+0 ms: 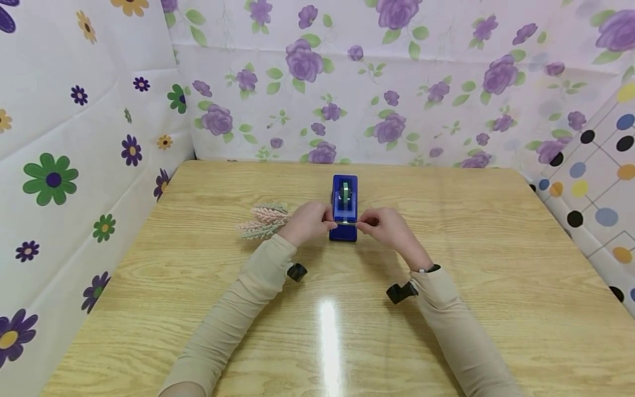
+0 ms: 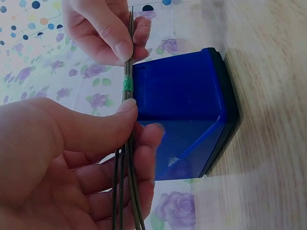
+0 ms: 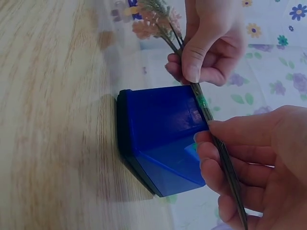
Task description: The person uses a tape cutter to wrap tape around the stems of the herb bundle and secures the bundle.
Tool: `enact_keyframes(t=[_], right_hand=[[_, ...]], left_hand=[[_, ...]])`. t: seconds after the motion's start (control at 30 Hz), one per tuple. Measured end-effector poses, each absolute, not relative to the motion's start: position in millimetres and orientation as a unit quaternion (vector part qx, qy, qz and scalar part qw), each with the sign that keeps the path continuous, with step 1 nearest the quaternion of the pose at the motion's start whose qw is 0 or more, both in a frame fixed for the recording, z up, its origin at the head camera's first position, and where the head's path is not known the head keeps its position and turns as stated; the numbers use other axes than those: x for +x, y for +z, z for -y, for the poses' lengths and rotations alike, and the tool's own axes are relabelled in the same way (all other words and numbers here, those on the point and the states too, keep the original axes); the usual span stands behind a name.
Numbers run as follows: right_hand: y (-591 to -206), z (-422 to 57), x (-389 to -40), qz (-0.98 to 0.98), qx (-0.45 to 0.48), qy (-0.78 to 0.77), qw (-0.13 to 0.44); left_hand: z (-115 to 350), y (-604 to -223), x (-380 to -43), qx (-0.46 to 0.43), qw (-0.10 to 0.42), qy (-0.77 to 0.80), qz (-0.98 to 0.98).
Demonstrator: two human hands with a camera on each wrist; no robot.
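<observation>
A blue tape dispenser (image 1: 344, 207) with a roll of green tape (image 1: 346, 193) stands on the table. Across its front end lies a bunch of artificial flowers, whose pink and pale green heads (image 1: 265, 221) stick out to the left. My left hand (image 1: 308, 221) pinches the stems (image 2: 125, 158) between thumb and fingers, nearer the blooms. Further along, the right hand (image 1: 382, 225) pinches the stems' other end (image 3: 230, 177). Between both hands a band of green tape (image 2: 127, 84) wraps the stems, close against the dispenser's edge.
The wooden table (image 1: 248, 342) reaches back to a wall cloth with purple flowers (image 1: 387, 82). A cloth with colourful flowers (image 1: 64, 220) hangs at the left, and a dotted cloth (image 1: 590, 182) at the right. A black wrist camera (image 1: 401, 292) hangs below the right wrist.
</observation>
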State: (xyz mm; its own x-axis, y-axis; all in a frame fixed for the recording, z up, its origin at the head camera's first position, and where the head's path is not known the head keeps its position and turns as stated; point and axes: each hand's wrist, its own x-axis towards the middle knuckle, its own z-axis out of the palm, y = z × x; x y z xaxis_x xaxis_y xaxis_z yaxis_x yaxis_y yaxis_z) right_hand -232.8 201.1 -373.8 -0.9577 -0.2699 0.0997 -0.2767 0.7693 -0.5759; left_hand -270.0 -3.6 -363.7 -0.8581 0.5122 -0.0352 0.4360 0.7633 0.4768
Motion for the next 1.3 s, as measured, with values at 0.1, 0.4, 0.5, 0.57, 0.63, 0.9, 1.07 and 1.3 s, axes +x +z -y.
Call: enact_keyframes(t=[0.1,0.4,0.5,0.57,0.63,0.9,1.07,1.3], right_hand=[[-374,-201,-233,0.943,0.143,0.299,0.006],[-374,-200,-233,0.948,0.135,0.288,-0.026],[-374,-200,-232,0.948,0.136,0.287,-0.031],[-375,-201,-233,0.947,0.143,0.287,-0.034],[-376,-201,-233,0.946,0.148,0.287,-0.039],[-377,-199,-236,0.943,0.166,0.286,-0.038],[-378,-200,-238,0.938,0.176,0.297,-0.041],[-385,-202,-239,0.922,0.175,0.334,-0.083]], left_hand=[[3,-363,-269,0.255,0.081,0.242,-0.933],[5,-366,-271,0.269,0.101,0.253,-0.924],[4,-366,-271,0.277,0.101,0.255,-0.921],[5,-366,-271,0.278,0.106,0.262,-0.918],[5,-367,-272,0.277,0.115,0.272,-0.914],[10,-370,-275,0.263,0.145,0.316,-0.900],[11,-368,-275,0.258,0.159,0.328,-0.895],[13,-371,-275,0.255,0.180,0.343,-0.886]])
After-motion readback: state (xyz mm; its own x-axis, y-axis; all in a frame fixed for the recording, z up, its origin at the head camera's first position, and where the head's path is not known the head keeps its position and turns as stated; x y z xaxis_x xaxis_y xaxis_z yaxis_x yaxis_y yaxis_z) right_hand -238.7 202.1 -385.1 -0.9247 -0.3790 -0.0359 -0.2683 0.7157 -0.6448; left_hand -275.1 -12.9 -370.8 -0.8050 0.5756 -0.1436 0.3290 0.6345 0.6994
